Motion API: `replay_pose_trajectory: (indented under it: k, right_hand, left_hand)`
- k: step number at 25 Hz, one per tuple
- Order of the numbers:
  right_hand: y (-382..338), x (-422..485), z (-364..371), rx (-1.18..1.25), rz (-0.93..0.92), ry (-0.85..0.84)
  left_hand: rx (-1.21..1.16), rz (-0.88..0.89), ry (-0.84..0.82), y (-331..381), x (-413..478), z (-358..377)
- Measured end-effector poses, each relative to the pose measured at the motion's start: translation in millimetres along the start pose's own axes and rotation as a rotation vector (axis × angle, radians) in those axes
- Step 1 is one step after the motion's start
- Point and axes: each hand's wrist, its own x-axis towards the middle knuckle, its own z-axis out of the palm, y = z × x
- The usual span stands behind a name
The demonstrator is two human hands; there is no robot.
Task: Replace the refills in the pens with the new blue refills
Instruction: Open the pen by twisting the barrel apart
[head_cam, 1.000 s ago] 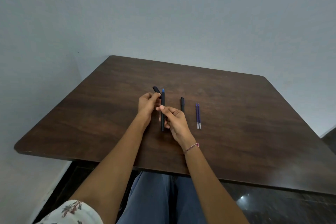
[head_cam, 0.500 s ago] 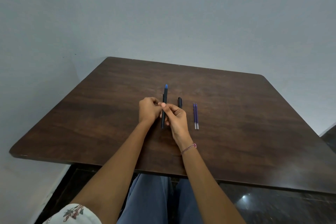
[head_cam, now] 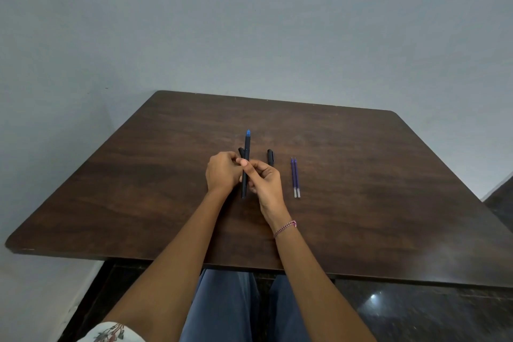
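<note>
We see a pale grey wall (head_cam: 249, 22) behind a dark wooden desk (head_cam: 361, 203), and below its near edge our jeans (head_cam: 230, 308). Both our arms reach over the desk and meet near its middle. Our left hand (head_cam: 222, 173) has its fingers curled in a narrow grip round a black cap (head_cam: 241, 151), whose tip pokes out beyond the knuckles. Our right hand (head_cam: 263, 183) is just beside it, its grip pinching a pen (head_cam: 246, 147) between thumb and fingers at mid-barrel. The pen points away from us, blue tip at the far end; whether its near end touches the desk we cannot tell. A second pen (head_cam: 270, 157), black, lies on the desk partly hidden behind the right hand. Right of it, apart from the hand, two blue refills (head_cam: 295, 178) lie side by side, touching, clear ends toward us. A pink bracelet (head_cam: 286, 228) circles the right wrist.
</note>
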Motion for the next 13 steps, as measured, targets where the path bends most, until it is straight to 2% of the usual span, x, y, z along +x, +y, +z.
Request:
replay_pose_trajectory:
  k: [4,7,10,13]
  right_hand:
    - [0.9,0.3,-1.7,-0.005,-0.004,-0.007]
    - [0.7,0.9,-2.5,-0.012,-0.015,-0.012]
    - [1.5,1.1,-0.8,-0.064,-0.049,-0.018]
    - [5.3,1.3,-0.8,-0.167,-0.080,-0.074]
  left_hand:
    - [-0.034,0.001,0.006,-0.8,0.4,2.1]
    - [-0.144,-0.004,0.085,-5.0,1.6,1.3]
    - [-0.544,-0.041,0.153,-11.1,4.0,-1.4]
    - [-0.935,-0.086,-0.017,-15.1,7.0,-9.5]
